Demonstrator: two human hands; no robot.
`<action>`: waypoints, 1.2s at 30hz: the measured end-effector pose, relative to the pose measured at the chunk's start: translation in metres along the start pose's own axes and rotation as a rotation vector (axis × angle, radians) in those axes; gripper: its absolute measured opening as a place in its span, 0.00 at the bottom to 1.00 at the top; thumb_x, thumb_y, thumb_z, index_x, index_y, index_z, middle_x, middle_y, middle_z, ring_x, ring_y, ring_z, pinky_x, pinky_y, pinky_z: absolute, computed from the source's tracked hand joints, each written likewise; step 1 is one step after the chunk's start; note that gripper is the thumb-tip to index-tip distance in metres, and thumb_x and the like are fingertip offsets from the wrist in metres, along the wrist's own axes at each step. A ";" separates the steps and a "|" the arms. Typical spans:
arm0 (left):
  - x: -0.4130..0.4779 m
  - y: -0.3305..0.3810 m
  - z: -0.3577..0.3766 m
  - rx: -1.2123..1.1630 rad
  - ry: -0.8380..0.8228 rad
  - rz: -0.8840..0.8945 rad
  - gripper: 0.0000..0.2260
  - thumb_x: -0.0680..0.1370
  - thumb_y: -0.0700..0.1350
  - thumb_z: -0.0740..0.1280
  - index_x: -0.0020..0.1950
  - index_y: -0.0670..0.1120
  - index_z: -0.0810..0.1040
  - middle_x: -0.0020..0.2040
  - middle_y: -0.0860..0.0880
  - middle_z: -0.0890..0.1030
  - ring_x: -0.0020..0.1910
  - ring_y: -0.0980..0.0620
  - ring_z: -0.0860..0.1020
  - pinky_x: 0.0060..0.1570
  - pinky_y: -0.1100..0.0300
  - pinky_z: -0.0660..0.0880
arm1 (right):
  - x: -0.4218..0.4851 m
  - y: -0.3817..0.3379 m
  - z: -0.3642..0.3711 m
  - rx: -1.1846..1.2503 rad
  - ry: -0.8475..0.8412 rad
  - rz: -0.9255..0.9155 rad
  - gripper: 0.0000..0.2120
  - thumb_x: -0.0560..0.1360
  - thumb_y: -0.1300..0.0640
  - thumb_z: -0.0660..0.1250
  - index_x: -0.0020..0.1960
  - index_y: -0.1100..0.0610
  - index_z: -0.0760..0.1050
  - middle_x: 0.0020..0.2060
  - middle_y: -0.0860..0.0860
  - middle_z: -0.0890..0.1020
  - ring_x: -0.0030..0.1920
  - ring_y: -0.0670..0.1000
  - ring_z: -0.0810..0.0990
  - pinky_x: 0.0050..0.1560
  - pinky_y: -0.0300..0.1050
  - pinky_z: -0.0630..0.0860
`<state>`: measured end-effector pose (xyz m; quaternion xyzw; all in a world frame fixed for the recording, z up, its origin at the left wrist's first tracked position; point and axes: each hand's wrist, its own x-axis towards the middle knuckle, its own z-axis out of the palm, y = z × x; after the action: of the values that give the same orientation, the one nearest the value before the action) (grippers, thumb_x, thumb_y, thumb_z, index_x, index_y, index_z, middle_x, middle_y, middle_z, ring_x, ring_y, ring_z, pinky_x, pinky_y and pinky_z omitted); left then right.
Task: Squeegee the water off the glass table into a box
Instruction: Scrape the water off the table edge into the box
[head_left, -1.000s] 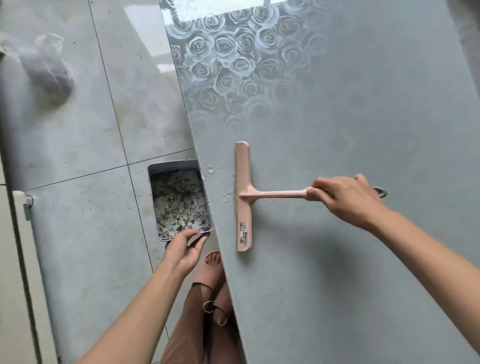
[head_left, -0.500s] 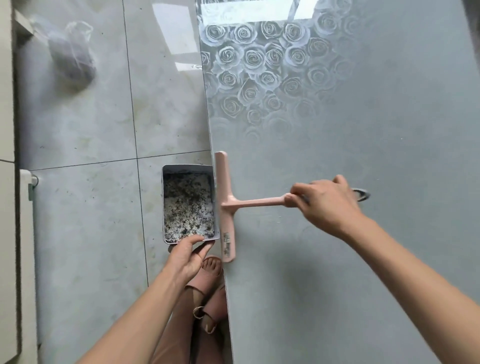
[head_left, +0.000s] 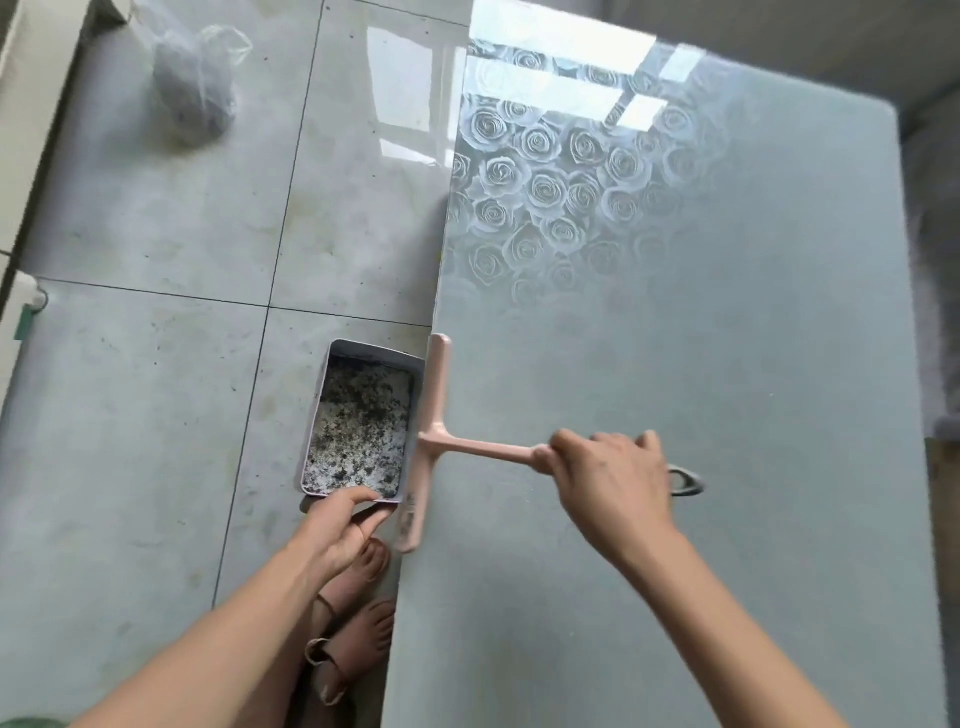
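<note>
A pink squeegee (head_left: 431, 441) lies with its blade along the left edge of the frosted glass table (head_left: 675, 364), its near end poking past the edge. My right hand (head_left: 608, 483) grips its handle, whose grey loop end sticks out behind the hand. A shallow rectangular box (head_left: 358, 426), speckled with dark bits and wet inside, is held just below the table's edge beside the blade. My left hand (head_left: 337, 530) grips the box's near rim with thumb on top.
The table carries a rose pattern (head_left: 545, 182) at its far left. Grey floor tiles (head_left: 156, 415) spread to the left, with a clear plastic bag (head_left: 192, 88) on them at the far end. My sandalled feet (head_left: 348, 623) stand by the table's edge.
The squeegee slid left across the glass, from a little inside the table to its left edge above the box. The water drops seen by the blade are gone from the glass.
</note>
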<state>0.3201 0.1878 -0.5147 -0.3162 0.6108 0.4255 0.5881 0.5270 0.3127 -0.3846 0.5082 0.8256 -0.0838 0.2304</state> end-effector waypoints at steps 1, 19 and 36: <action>-0.001 0.000 0.001 -0.010 -0.005 0.002 0.11 0.76 0.25 0.55 0.38 0.36 0.70 0.39 0.39 0.73 0.40 0.45 0.75 0.49 0.53 0.79 | 0.002 -0.004 -0.001 -0.009 0.023 -0.013 0.18 0.80 0.40 0.49 0.50 0.48 0.74 0.42 0.51 0.80 0.47 0.55 0.77 0.43 0.49 0.55; 0.008 -0.001 -0.001 0.019 -0.019 0.009 0.09 0.76 0.27 0.57 0.41 0.38 0.69 0.57 0.40 0.70 0.55 0.41 0.73 0.64 0.47 0.70 | -0.061 0.070 0.049 0.095 -0.087 0.199 0.14 0.80 0.40 0.51 0.51 0.44 0.73 0.44 0.48 0.82 0.51 0.51 0.79 0.47 0.47 0.63; 0.006 -0.007 -0.002 -0.008 -0.041 0.045 0.09 0.76 0.26 0.57 0.41 0.38 0.69 0.55 0.40 0.70 0.49 0.44 0.74 0.65 0.45 0.70 | -0.052 0.059 0.024 0.041 -0.072 0.257 0.16 0.80 0.41 0.49 0.47 0.46 0.71 0.42 0.48 0.82 0.48 0.54 0.79 0.46 0.48 0.63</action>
<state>0.3243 0.1833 -0.5213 -0.2962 0.6038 0.4474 0.5895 0.6052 0.2901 -0.3759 0.6111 0.7430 -0.0888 0.2582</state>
